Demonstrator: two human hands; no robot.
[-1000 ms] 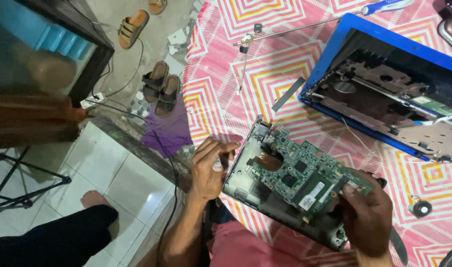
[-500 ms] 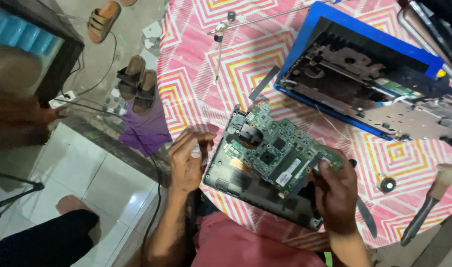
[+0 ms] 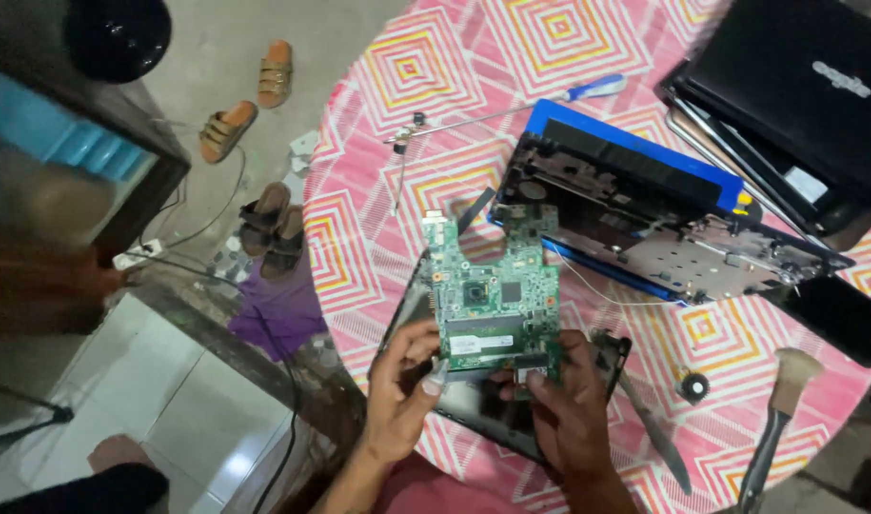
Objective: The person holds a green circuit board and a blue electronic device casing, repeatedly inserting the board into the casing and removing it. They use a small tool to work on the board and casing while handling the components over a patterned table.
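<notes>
A green laptop motherboard [image 3: 493, 295] is lifted above a black laptop panel [image 3: 483, 405] that lies near the front edge of the table. My left hand [image 3: 402, 385] grips the board's lower left corner. My right hand [image 3: 564, 405] holds its lower right edge, fingers under it. The board tilts up toward me, chip side visible.
An opened blue laptop base [image 3: 645, 214] lies behind the board, a closed black laptop [image 3: 797, 86] at the far right. A screwdriver [image 3: 512, 107], a brush [image 3: 773, 424], a knife-like tool [image 3: 654, 428] and a small round part [image 3: 692, 385] lie on the pink patterned tablecloth [image 3: 359, 238]. Sandals [image 3: 255, 90] and cables [image 3: 217, 295] are on the floor, left.
The board has been raised off the black panel and turned upright. Both hands came together at its lower edge. The camera view shifted, showing more of the table's right side.
</notes>
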